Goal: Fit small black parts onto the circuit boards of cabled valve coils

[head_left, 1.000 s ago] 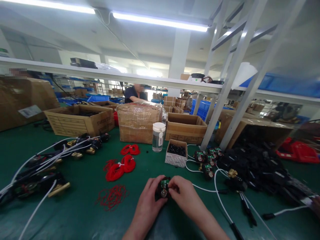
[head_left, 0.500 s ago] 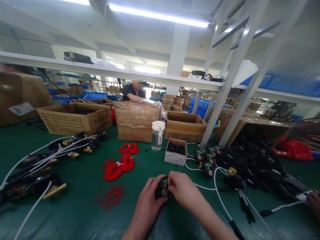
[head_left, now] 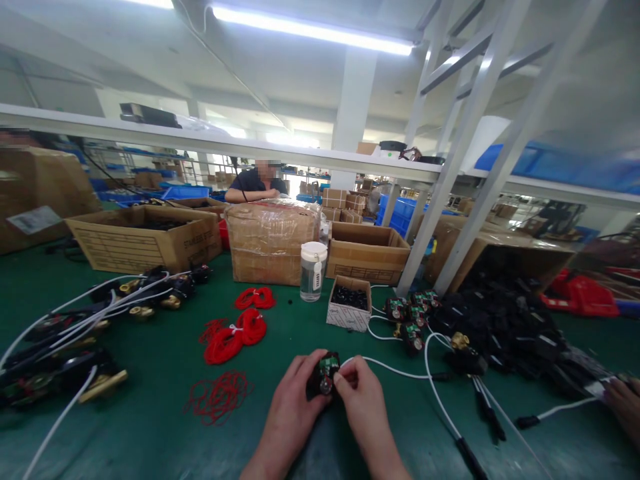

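In front of me, my left hand (head_left: pixel 295 403) is wrapped round the left side of a small black housing with an exposed green circuit board (head_left: pixel 329 365). A round silvery part sits low on the board. My right hand (head_left: pixel 364 400) is pinched at the board's lower right edge, thumb and forefinger together; what lies between the fingertips is too small to make out. A white cable (head_left: pixel 395 368) runs off to the right from behind my right hand. Several similar circuit-board units (head_left: pixel 413 320) with brass fittings lie beyond it.
Red wire bundles (head_left: pixel 237 337) and loose red wires (head_left: pixel 220 398) lie left. A small box of black parts (head_left: pixel 349 305) stands ahead beside a clear bottle (head_left: pixel 313 273). Valve assemblies with white cables (head_left: pixel 95 327) lie far left, black parts (head_left: pixel 505 333) right. Another person's hand (head_left: pixel 625 400) shows at the right edge.
My right hand has turned and dropped lower, uncovering more of the circuit board. My left hand keeps its hold. The person across the table has shifted their arms.
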A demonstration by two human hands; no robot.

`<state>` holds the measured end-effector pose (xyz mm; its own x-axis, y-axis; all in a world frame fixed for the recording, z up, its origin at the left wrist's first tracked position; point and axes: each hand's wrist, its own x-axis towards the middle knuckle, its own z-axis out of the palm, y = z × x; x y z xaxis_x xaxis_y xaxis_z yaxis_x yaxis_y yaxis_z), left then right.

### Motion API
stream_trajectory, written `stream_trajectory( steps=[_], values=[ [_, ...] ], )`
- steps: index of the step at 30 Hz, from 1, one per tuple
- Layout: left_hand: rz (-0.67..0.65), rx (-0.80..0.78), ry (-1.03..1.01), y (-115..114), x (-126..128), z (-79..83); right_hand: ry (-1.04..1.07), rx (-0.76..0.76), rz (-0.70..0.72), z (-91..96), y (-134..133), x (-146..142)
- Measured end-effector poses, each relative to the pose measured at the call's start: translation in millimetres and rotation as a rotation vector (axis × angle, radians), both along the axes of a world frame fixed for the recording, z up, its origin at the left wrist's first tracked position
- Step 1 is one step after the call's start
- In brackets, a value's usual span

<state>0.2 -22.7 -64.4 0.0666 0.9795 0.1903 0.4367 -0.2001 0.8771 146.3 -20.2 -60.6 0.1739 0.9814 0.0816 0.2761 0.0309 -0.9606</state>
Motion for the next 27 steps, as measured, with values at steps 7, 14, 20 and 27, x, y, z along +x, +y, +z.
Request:
stream_trajectory(
  steps=[7, 14, 20, 27],
  values=[
    [0.033, 0.011, 0.006, 1.8, 0.4, 0.0, -0.030, 0.042, 0.104, -4.9, -0.5, 10.4],
    [0.064, 0.002, 0.111, 5.7, -4.5, -7.3, -0.861, 0.110, -0.034, -4.8, 1.4, 69.6],
    [0.005, -0.002, 0.180, 21.3, 26.5, -6.1, -1.116, -0.042, -0.049, -2.2, -7.0, 96.4],
    [-0.036, 0.052, 0.140, 45.9, 129.1, -0.5, -1.201, 0.028, -0.406, -13.6, -12.1, 140.3]
  ],
)
